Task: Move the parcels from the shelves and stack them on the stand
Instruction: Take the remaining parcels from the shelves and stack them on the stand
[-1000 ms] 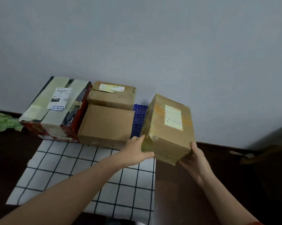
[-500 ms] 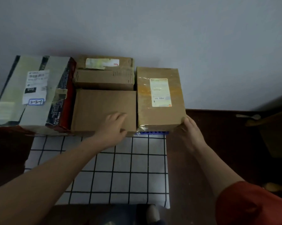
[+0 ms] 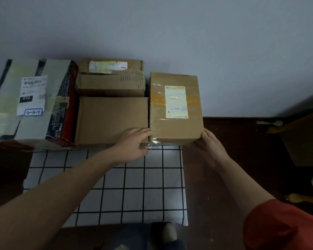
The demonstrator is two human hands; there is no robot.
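A taped brown parcel with a white label point(image 3: 175, 109) lies flat at the right end of a row of parcels against the wall. My right hand point(image 3: 210, 147) cups its near right corner, thumb on the side. My left hand point(image 3: 134, 143) lies with straight fingers on the near edge of a plain brown box point(image 3: 112, 120), fingertips touching the taped parcel's near left corner. Behind the plain box sits another brown box point(image 3: 110, 83). A large red and black box marked 3-3-1 point(image 3: 31, 101) stands at the left. The stand under them is almost fully hidden.
A white cloth with a black grid point(image 3: 134, 186) covers the dark floor in front of the parcels. Wooden furniture point(image 3: 305, 138) stands at the right. My shoe point(image 3: 168, 231) shows at the bottom edge. The grey wall rises directly behind the row.
The taped parcel went from tilted in the air to flat beside the plain box. My left hand slid off its side to the near corner; my right hand stayed at the right corner.
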